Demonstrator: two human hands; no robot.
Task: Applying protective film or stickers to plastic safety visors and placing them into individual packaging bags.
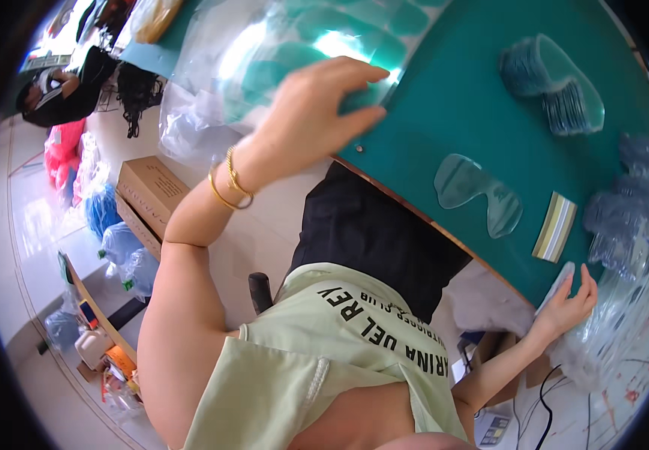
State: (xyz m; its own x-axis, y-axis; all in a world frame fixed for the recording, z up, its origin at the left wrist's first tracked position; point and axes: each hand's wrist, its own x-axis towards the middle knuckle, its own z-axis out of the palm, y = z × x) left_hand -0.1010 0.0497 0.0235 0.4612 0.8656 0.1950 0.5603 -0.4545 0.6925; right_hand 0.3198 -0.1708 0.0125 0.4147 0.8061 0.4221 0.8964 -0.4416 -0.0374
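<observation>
A clear plastic bag of clear lenses [294,45] lies crumpled at eleven o'clock on the green tabletop [474,105], another clear bag [624,300] hanging off its four o'clock edge.

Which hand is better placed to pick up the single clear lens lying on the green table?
Probably the right hand: it rests at the table edge, closer to the single clear lens. The left hand is over a clear plastic bag, farther off.

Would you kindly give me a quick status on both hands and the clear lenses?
Left hand open, flat on clear plastic bag of lenses. Right hand open, touching one clear lens piece at green table edge. Single clear goggle lens lies untouched between.
</observation>
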